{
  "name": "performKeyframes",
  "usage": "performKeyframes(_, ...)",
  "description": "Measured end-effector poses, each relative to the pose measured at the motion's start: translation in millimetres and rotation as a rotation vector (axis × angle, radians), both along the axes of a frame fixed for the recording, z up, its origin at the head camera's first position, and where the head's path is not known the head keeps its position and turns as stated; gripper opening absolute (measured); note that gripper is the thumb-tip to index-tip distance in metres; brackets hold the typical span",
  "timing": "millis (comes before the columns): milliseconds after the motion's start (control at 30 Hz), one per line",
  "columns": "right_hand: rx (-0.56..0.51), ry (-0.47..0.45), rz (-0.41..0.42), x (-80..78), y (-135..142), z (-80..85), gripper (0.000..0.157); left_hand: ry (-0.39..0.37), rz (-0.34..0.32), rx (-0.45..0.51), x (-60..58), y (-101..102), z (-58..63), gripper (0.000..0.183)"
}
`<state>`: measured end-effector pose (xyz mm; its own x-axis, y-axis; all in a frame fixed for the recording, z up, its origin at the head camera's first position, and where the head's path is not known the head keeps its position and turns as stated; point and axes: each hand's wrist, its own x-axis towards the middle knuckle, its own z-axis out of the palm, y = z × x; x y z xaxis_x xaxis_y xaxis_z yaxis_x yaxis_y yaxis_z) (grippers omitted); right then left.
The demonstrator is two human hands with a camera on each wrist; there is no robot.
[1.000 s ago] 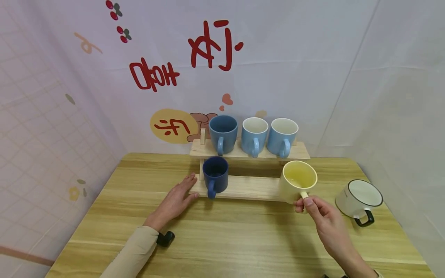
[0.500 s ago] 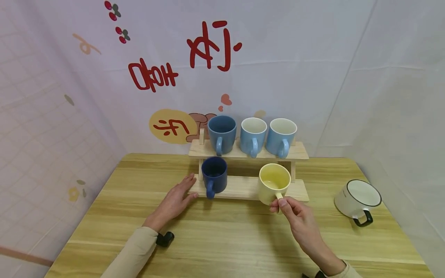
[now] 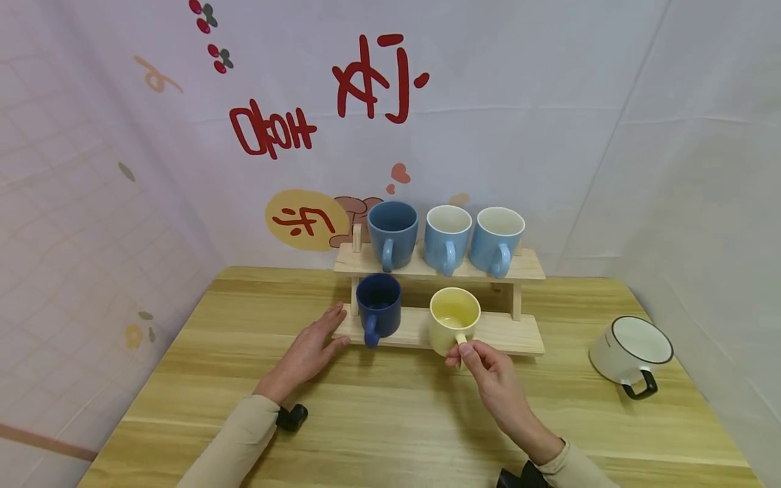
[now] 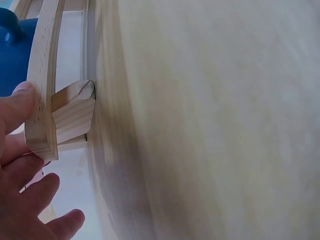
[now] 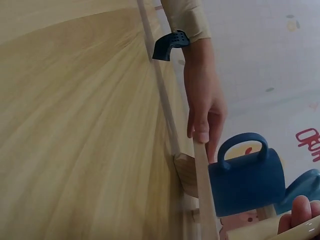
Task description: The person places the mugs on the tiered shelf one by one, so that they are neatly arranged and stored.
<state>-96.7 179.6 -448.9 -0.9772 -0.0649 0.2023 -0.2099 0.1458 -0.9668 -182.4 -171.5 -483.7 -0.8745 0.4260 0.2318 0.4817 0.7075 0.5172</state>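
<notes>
My right hand (image 3: 497, 386) pinches the handle of a yellow mug (image 3: 448, 332) between thumb and fingers. The mug is upright, mouth up, and overlaps the lower board of a two-tier wooden rack (image 3: 509, 333) in the head view. At the rack's left end, my left hand (image 3: 308, 352) rests on the lower board with its fingers fairly straight and thumb at the front edge. A dark blue mug (image 3: 381, 315) stands on that board, close to the left hand. The right wrist view shows only a strip of the yellow mug (image 5: 307, 231) and some fingertips (image 5: 301, 212).
Along the rack's upper board stand a grey-blue mug (image 3: 396, 237) and two light blue mugs (image 3: 445, 247) with white insides. A white mug (image 3: 628, 352) with a black rim and handle stands on the table (image 3: 390, 420) at right. A printed cloth backdrop hangs behind.
My right hand has carried the yellow mug leftward, from the rack's right end to near its middle, toward the dark blue mug. The left hand has stayed in place.
</notes>
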Motion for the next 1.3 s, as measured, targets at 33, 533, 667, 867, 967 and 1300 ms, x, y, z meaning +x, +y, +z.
performKeyframes(33,-0.002,-0.002,0.005,-1.0,-1.7,-1.2,0.028,-0.004,0.0,0.0,0.2,-0.1,0.3,0.06)
performKeyframes(533,0.008,-0.015,0.026,-19.5,-22.8,-11.5,0.031,-0.064,0.012,-0.006,3.2,0.1,-2.0,0.061)
performKeyframes(667,0.002,0.003,0.026,-24.4,-25.1,-12.6,0.031,-0.062,0.012,-0.011,3.0,0.6,-3.0,0.061)
performKeyframes(867,0.014,0.022,0.018,-30.3,-26.5,-13.5,0.031,-0.033,0.004,-0.008,1.8,1.5,-3.8,0.061)
performKeyframes(967,0.027,0.023,0.023,-32.9,-25.9,-11.5,0.031,-0.032,0.004,-0.011,1.3,1.8,-2.0,0.061)
performKeyframes(1300,0.066,-0.046,0.067,-45.8,-21.5,-3.8,0.035,-0.012,0.006,-0.005,-2.0,0.5,1.1,0.062)
